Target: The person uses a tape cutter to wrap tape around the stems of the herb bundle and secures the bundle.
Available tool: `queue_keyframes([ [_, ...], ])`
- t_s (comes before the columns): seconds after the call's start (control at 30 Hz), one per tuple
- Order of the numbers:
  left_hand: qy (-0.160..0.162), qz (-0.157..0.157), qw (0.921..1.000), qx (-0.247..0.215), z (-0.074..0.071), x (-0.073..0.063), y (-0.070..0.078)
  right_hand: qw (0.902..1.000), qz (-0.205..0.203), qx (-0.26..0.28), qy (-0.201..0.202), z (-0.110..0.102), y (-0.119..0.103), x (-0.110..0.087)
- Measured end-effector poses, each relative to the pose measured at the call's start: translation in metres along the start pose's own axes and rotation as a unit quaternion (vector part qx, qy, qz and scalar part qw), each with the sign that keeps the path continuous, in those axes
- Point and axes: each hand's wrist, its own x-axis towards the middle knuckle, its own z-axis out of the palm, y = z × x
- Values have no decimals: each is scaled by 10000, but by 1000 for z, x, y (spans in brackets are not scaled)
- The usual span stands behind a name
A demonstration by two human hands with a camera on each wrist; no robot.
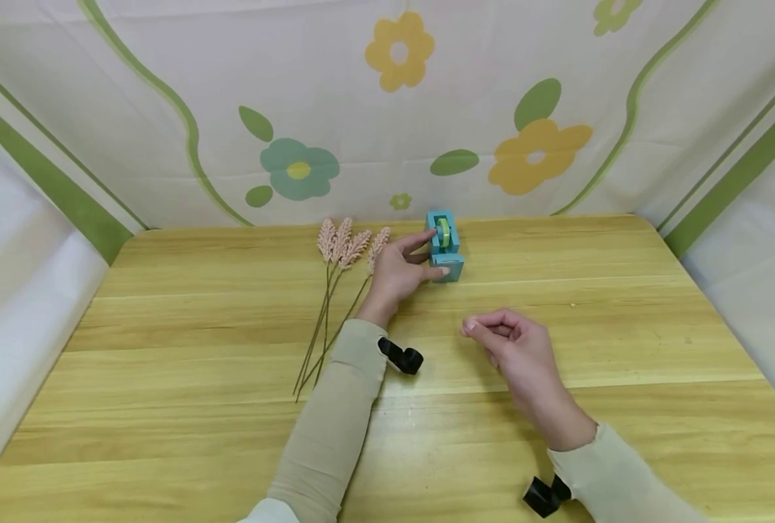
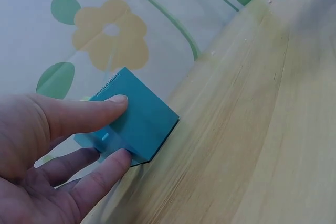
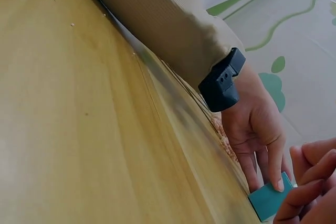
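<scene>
A blue tape dispenser (image 1: 447,267) with a roll of yellow-green tape (image 1: 444,233) stands near the back edge of the table. My left hand (image 1: 400,272) grips it from the left, thumb on the front face and fingers along its side; the left wrist view shows the same hold on the dispenser (image 2: 144,116). In front and to the right, my right hand (image 1: 521,352) hovers over the table, its thumb and forefinger brought together and the other fingers curled. No thing can be made out between those fingertips. In the right wrist view, the right hand (image 3: 312,184) partly covers the dispenser (image 3: 268,199).
Several pink knitted flower stems (image 1: 341,243) lie left of the left hand, one partly hidden by that hand and forearm. The wooden table (image 1: 165,363) meets a white curtain (image 1: 335,73) with printed flowers at the back. Each wrist carries a black camera (image 1: 403,357).
</scene>
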Motion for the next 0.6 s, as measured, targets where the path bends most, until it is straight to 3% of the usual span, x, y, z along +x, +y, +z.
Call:
queue_keyframes([
  [0.6, 56, -36, 9999, -123, 1, -1, -1, 9998, -130, 124, 98, -7, 6, -29],
])
